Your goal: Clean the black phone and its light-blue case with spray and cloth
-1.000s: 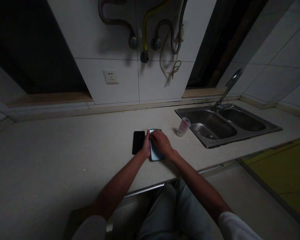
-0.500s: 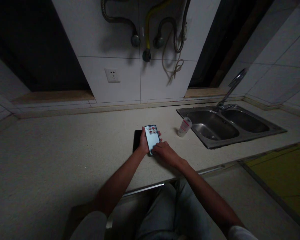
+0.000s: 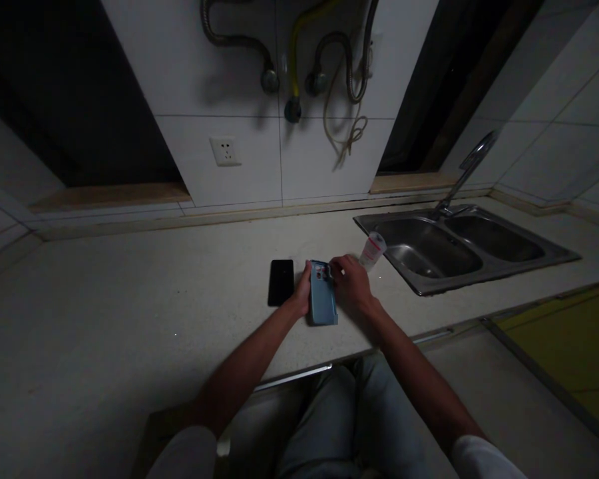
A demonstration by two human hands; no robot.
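Centre frame: left hand [image 3: 302,293] and right hand [image 3: 353,287] clasp light-blue rectangular phone [image 3: 323,307] by long edges, camera side up, braced on pale worktop [image 3: 130,299]. Black flat phone [image 3: 281,282] lies just left.

Both hands grip a light blue phone [image 3: 322,303] on the countertop [image 3: 130,293]: left hand [image 3: 302,294] and right hand [image 3: 352,286] at its sides. A black phone [image 3: 281,282] lies just left; a small cup [image 3: 372,251] stands by the sink [image 3: 466,245].

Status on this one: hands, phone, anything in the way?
Left hand and right hand both gripping blue phone, back up. Black phone flat on counter, just left. Cup near right hand.
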